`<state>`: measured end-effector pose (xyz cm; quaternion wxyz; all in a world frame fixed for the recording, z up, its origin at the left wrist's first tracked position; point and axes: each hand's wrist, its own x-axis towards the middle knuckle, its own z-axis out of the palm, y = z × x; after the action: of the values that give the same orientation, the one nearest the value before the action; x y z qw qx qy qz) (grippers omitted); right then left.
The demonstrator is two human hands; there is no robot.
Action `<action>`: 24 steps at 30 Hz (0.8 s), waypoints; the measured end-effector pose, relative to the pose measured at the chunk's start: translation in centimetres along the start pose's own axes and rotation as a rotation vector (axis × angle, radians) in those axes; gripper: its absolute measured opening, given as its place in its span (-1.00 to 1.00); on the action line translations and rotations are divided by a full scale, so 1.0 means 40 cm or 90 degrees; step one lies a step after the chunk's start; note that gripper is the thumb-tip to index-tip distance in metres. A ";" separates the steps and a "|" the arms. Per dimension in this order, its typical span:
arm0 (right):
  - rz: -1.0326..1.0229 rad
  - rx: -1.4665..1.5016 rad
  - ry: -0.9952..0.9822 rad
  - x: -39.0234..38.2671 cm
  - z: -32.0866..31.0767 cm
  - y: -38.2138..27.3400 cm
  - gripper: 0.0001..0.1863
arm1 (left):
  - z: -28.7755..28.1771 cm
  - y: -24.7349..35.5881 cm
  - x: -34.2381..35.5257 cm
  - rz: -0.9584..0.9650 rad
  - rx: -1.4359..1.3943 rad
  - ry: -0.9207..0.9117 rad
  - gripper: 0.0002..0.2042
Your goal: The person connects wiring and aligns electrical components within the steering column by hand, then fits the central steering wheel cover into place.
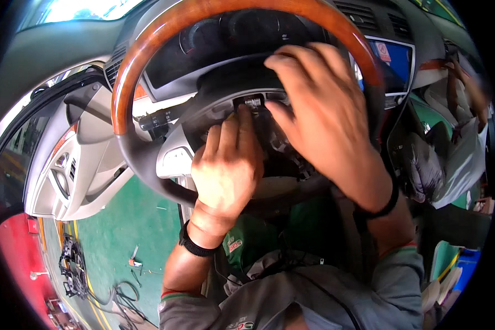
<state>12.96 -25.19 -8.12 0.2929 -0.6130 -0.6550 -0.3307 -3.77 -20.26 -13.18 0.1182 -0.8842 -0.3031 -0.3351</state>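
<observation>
wood-brown steering wheel (148,49), green floor (132,220)

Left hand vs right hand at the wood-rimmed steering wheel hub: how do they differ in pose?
The left hand reaches up from below, fingers bunched and pressed to the small connector part at the dark hub; the right hand comes across from the right, fingers spread over the hub. The left hand shows its back nearly upright; the right lies tilted and flatter. Both wrists carry a black band, and both hands sit inside the brown wood-rimmed steering wheel.

- Open car door (66,165), grey-lined, at the left
- Green floor (132,220) below it
- Black cables (124,297) on the floor's lower edge
- Blue screen (393,60) on the dashboard's right
</observation>
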 end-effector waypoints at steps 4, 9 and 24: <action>0.001 0.066 -0.137 0.016 0.056 0.047 -0.62 | -0.005 -0.002 0.002 0.011 -0.030 -0.021 -0.55; 0.098 0.227 -0.286 0.036 0.063 0.059 -0.62 | -0.021 -0.018 0.002 0.026 -0.044 -0.067 -0.49; 0.085 0.223 -0.334 0.049 0.070 0.063 -0.65 | -0.011 -0.019 0.022 0.046 -0.017 -0.061 -0.53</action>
<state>15.38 -21.68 -8.10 0.2360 -0.6595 -0.7133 -0.0235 -3.94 -19.43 -12.27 0.1037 -0.9111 -0.2715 -0.2923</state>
